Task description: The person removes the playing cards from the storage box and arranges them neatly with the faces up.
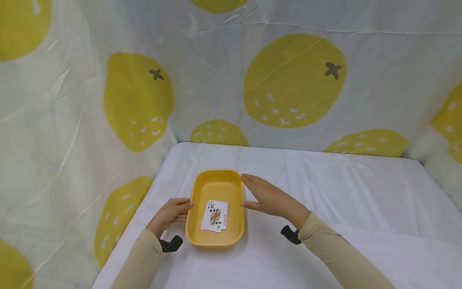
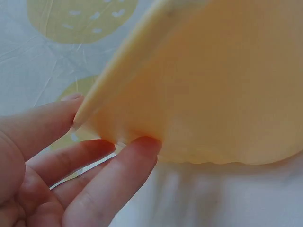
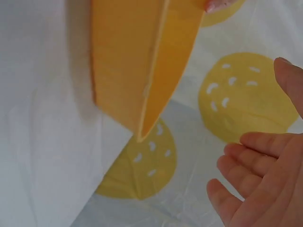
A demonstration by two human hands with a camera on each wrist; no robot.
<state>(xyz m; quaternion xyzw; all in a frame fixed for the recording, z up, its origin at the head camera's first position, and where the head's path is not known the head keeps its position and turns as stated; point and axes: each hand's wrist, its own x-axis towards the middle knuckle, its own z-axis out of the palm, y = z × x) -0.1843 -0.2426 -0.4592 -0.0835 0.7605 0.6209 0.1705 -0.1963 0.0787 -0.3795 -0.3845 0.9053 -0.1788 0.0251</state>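
A yellow rectangular tray point(image 1: 198, 237) with rounded corners stands on the white cloth. Inside it lie a few overlapping playing cards point(image 1: 215, 216), a queen of spades on top and red lettering showing on one below. My left hand point(image 1: 173, 214) holds the tray's left side, thumb at the rim and fingers against the outer wall, as the left wrist view shows. At the right side is my right hand point(image 1: 268, 198), its fingers extended and thumb spread. In the right wrist view this hand point(image 3: 265, 175) appears apart from the tray wall point(image 3: 125, 61), holding nothing.
White cloth covers the table point(image 1: 325, 188). A curtain point(image 1: 209, 80) printed with lemons hangs behind it and along the left side. Each wrist bears a black mount, the left mount point(image 1: 171, 244) close to the tray and the right mount point(image 1: 290, 235) farther off.
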